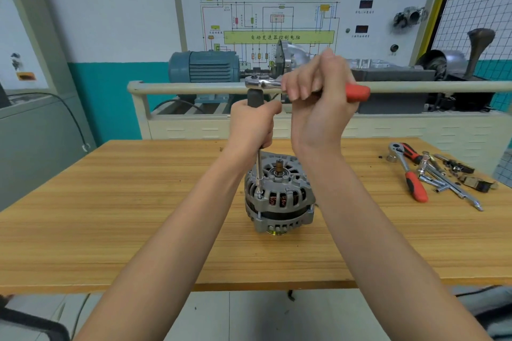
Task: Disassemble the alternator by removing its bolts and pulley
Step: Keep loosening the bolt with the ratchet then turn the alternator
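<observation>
both hands [253,126] [318,91] hold ratchet [266,83], socket seemingly on alternator [279,196] bolt.

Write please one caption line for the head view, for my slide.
Left hand steadies the extension bar on an alternator bolt; right hand grips the ratchet.

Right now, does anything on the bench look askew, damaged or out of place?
Nothing looks damaged. The alternator stands upright on the table, and the extension sits straight on a bolt. The spare tools lie in a loose, crossed heap at the right.
</observation>
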### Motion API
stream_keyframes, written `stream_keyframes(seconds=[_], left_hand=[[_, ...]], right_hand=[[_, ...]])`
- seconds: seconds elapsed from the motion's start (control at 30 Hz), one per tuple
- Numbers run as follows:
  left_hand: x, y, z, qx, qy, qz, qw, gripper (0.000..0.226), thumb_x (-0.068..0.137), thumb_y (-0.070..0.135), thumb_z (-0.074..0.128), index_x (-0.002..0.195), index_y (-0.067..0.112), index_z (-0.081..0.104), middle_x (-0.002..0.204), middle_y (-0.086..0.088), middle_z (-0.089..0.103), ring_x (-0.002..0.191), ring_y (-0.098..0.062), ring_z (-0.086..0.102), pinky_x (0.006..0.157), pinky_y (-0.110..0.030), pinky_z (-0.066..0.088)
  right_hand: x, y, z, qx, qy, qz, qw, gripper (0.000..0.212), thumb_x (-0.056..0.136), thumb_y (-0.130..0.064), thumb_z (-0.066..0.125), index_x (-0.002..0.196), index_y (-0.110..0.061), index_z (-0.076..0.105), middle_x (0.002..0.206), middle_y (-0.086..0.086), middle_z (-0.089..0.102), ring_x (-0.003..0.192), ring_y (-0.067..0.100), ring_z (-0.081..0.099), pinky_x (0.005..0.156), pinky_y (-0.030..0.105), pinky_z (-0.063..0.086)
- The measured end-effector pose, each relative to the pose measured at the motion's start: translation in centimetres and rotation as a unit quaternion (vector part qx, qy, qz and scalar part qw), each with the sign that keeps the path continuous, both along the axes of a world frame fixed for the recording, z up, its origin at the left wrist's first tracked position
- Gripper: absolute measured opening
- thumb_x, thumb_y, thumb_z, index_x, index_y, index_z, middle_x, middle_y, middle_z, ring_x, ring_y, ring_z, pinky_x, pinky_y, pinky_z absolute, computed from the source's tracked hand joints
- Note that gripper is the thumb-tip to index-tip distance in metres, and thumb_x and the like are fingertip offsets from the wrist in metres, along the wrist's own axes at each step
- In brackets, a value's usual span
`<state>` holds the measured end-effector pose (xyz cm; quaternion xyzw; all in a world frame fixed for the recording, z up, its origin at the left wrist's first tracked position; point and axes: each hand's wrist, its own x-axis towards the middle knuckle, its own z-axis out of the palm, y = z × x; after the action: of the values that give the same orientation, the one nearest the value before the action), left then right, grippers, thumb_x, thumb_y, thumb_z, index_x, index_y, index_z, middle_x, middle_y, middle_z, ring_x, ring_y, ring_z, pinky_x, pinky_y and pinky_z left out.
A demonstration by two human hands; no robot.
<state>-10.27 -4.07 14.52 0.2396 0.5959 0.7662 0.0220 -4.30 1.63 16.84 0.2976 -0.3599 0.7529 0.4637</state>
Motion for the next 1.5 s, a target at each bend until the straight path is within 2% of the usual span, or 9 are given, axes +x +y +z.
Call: stream_keyframes(seconds=[0.13, 0.27, 0.47, 0.67, 0.77, 0.9, 1.07, 1.23, 1.5], left_hand=[[0.0, 0.2, -0.1, -0.013, 0.019, 0.016, 1.0, 0.038, 0.088, 0.008, 0.06, 0.06, 0.018, 0.036, 0.045, 0.005, 0.031, 0.037, -0.008, 0.025, 0.036, -0.017, 0.023], [-0.8, -0.7, -0.4, 0.011, 0.038, -0.083, 0.996, 0.041, 0.087, 0.005, 0.058, 0.053, 0.015, 0.037, 0.04, 0.004, 0.03, 0.034, -0.012, 0.022, 0.038, -0.019, 0.023], [-1.1, -1.0, -0.2, -0.018, 0.045, -0.187, 0.981, 0.042, 0.079, 0.011, 0.063, 0.045, 0.019, 0.04, 0.037, 0.003, 0.031, 0.031, -0.012, 0.025, 0.038, -0.018, 0.025], [-1.0, -0.4, -0.1, -0.045, 0.026, -0.103, 0.993, 0.05, 0.089, 0.003, 0.053, 0.05, 0.021, 0.031, 0.039, 0.007, 0.023, 0.032, -0.009, 0.016, 0.038, -0.017, 0.017], [-0.6, 0.1, -0.1, -0.032, 0.012, -0.021, 0.999, 0.04, 0.087, 0.001, 0.054, 0.058, 0.019, 0.033, 0.041, 0.007, 0.027, 0.034, -0.01, 0.019, 0.038, -0.018, 0.019], [-0.3, 0.7, -0.1, -0.036, 0.019, 0.031, 0.999, 0.038, 0.087, 0.01, 0.061, 0.06, 0.018, 0.037, 0.046, 0.003, 0.032, 0.037, -0.009, 0.025, 0.039, -0.018, 0.022], [-0.8, -0.2, -0.2, -0.017, 0.021, -0.067, 0.997, 0.041, 0.084, -0.005, 0.056, 0.058, 0.018, 0.033, 0.04, 0.007, 0.027, 0.034, -0.009, 0.02, 0.037, -0.018, 0.02], [-1.1, -1.2, 0.1, -0.041, 0.03, -0.17, 0.984, 0.046, 0.089, 0.001, 0.055, 0.049, 0.016, 0.038, 0.039, 0.003, 0.028, 0.032, -0.011, 0.022, 0.038, -0.019, 0.023], [-0.8, -0.9, -0.1, -0.019, 0.006, -0.096, 0.995, 0.055, 0.09, 0.003, 0.052, 0.044, 0.024, 0.029, 0.038, 0.007, 0.021, 0.032, -0.009, 0.014, 0.037, -0.017, 0.016]], right_hand=[[0.2, -1.3, -0.4, 0.113, 0.049, -0.17, 0.978, 0.034, 0.091, -0.003, 0.046, 0.063, -0.022, 0.045, 0.051, -0.003, 0.04, 0.048, 0.02, 0.038, 0.052, 0.036, 0.032], [0.1, 0.1, 0.5, -0.007, -0.015, 0.034, 0.999, 0.041, 0.093, -0.004, 0.042, 0.054, -0.016, 0.038, 0.044, -0.003, 0.034, 0.041, 0.014, 0.032, 0.049, 0.028, 0.032], [-1.5, 3.5, 1.5, -0.245, -0.124, 0.306, 0.911, 0.044, 0.096, -0.011, 0.04, 0.053, -0.018, 0.031, 0.042, -0.005, 0.025, 0.034, 0.01, 0.024, 0.039, 0.021, 0.026], [-0.8, 2.7, 0.5, -0.188, -0.086, 0.204, 0.957, 0.049, 0.097, -0.009, 0.038, 0.049, -0.016, 0.033, 0.043, -0.003, 0.027, 0.039, 0.012, 0.026, 0.043, 0.024, 0.03], [-0.2, 0.7, -0.2, -0.06, -0.02, 0.046, 0.997, 0.04, 0.096, -0.004, 0.039, 0.058, -0.015, 0.038, 0.045, -0.002, 0.036, 0.043, 0.014, 0.035, 0.051, 0.028, 0.035], [0.2, -1.2, -0.9, 0.054, 0.022, -0.155, 0.986, 0.037, 0.09, 0.001, 0.043, 0.06, -0.02, 0.045, 0.048, -0.005, 0.04, 0.048, 0.018, 0.036, 0.054, 0.035, 0.032], [-0.1, 0.9, 0.6, -0.039, -0.037, 0.061, 0.997, 0.044, 0.093, -0.006, 0.044, 0.05, -0.014, 0.039, 0.043, -0.002, 0.033, 0.041, 0.014, 0.031, 0.05, 0.028, 0.032], [-1.5, 3.9, 1.7, -0.227, -0.152, 0.305, 0.912, 0.048, 0.097, -0.009, 0.039, 0.05, -0.017, 0.032, 0.041, -0.003, 0.026, 0.034, 0.011, 0.026, 0.047, 0.023, 0.026], [-0.7, 1.2, 0.5, -0.12, -0.08, 0.148, 0.978, 0.044, 0.098, -0.007, 0.037, 0.055, -0.015, 0.034, 0.044, -0.002, 0.031, 0.04, 0.013, 0.031, 0.049, 0.027, 0.036]])
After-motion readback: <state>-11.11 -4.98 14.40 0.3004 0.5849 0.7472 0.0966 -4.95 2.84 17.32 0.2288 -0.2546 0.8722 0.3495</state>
